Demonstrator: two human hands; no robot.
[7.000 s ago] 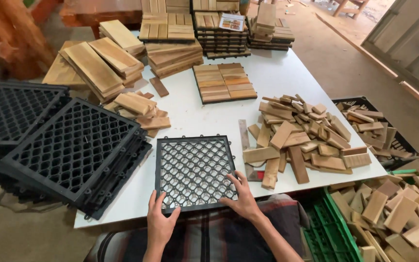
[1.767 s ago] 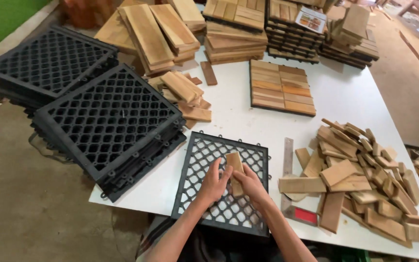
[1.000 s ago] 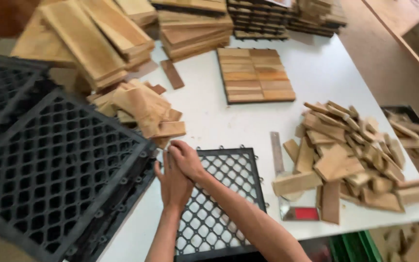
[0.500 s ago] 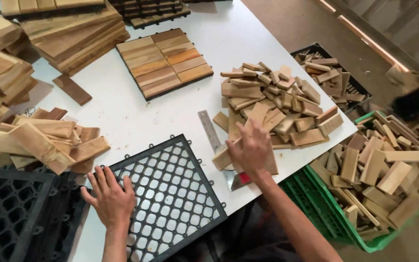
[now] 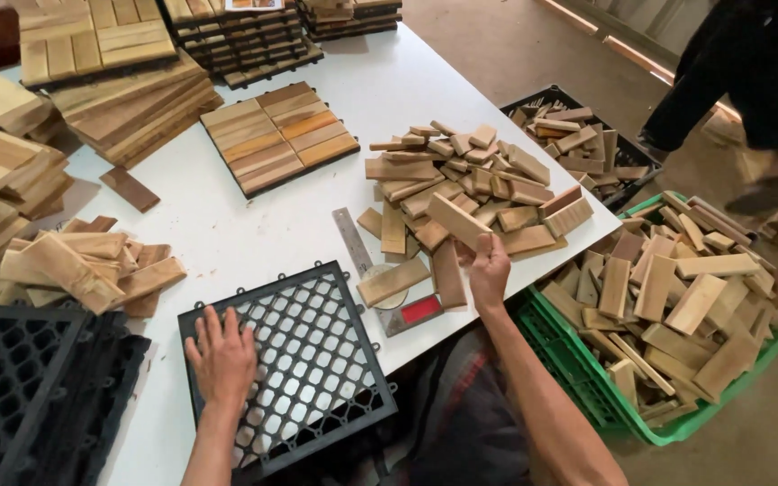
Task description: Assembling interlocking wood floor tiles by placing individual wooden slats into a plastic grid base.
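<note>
Right hand (image 5: 488, 270) now lifting slat (image 5: 457, 221) off pile (image 5: 461, 180), fingers pinched round it; left hand (image 5: 222, 355) flat, open on grid (image 5: 317, 360). Grid bare, every slat left to fit.

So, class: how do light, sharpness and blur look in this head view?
Head view: soft, even light without glare on the white table; left hand on the black grid and right hand holding a wood slat look sharp; the passer-by's legs are slightly blurred.

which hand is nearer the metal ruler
Right. The right hand holds a wood piece just right of the metal ruler; the left hand lies on the black grid, farther away.
</note>
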